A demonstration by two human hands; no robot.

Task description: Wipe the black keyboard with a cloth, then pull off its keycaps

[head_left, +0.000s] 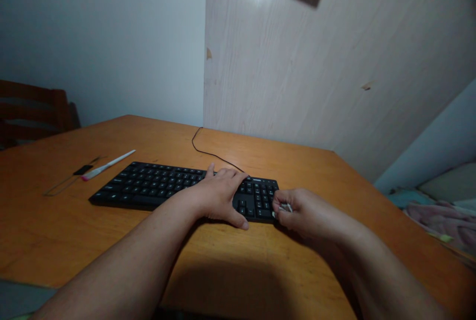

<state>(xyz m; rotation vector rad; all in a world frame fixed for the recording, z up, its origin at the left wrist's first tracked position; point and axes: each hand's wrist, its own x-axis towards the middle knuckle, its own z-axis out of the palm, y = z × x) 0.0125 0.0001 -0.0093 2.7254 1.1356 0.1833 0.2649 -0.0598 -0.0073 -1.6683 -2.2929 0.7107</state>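
Note:
A black keyboard [148,184] lies on the wooden table, its keys facing up. My left hand [219,196] rests across its right half with the fingers spread, their tips by the back edge and the thumb at the front edge. At the keyboard's right end, my right hand [297,211] is closed in a pinch against the number keys. Between its thumb and fingers shows a small crumpled white piece [285,207], perhaps tissue or cloth; most of it is hidden in the hand.
A thin black cable [215,155] runs from the keyboard's back towards the wall. Left of the keyboard lie a white brush-like stick with a pink end [107,165] and a wire loop with a black piece [82,170]. A wooden chair [33,112] stands at far left.

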